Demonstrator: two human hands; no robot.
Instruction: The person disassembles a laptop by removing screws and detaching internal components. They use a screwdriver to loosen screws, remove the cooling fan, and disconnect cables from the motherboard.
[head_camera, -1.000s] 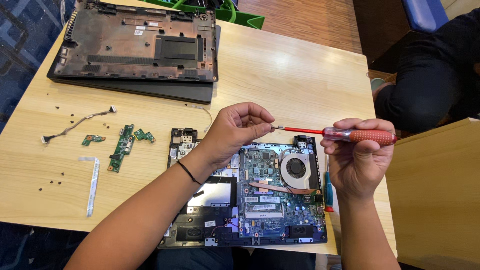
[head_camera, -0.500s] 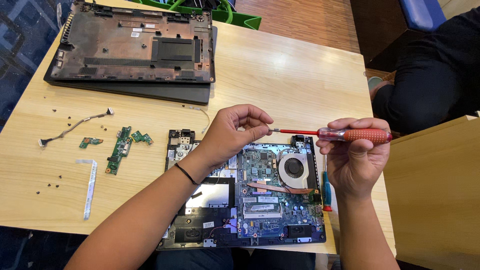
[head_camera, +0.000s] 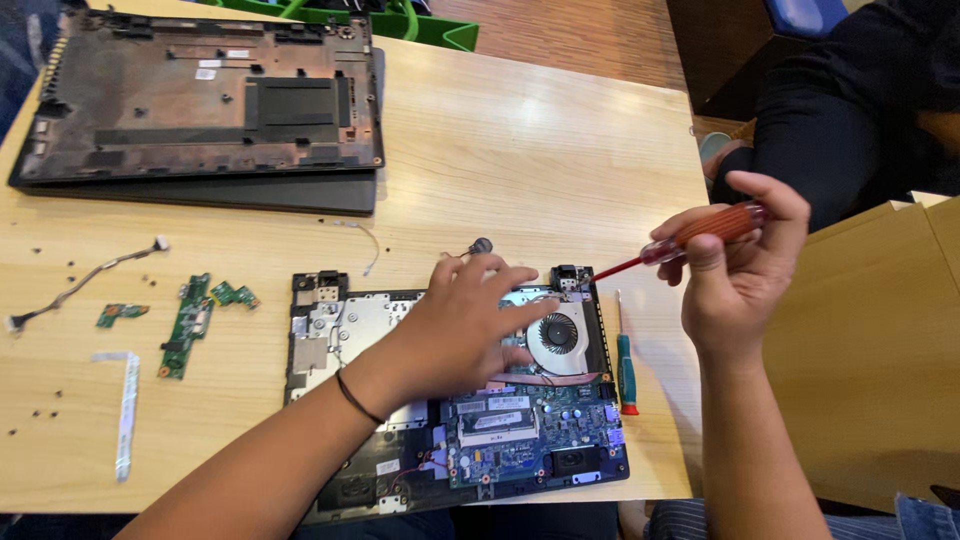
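Observation:
An opened laptop base (head_camera: 330, 330) lies near the table's front edge, with its blue motherboard (head_camera: 520, 440) and round cooling fan (head_camera: 558, 335) exposed. My left hand (head_camera: 465, 320) rests flat on the board just left of the fan, fingers spread. My right hand (head_camera: 735, 265) grips a red-handled screwdriver (head_camera: 700, 232). Its shaft slants down to the left, and the tip sits at the laptop's back right corner by the hinge (head_camera: 570, 278).
A removed dark bottom cover (head_camera: 200, 110) lies at the back left. Small green circuit boards (head_camera: 190, 320), a cable (head_camera: 80, 280), a white ribbon strip (head_camera: 125, 410) and several loose screws lie on the left. A teal screwdriver (head_camera: 625, 360) lies right of the laptop. Another person in dark clothes (head_camera: 850, 110) sits at the right.
My left hand let go of the screwdriver tip and dropped flat onto the motherboard. My right hand tilted the screwdriver so its tip points down at the hinge corner.

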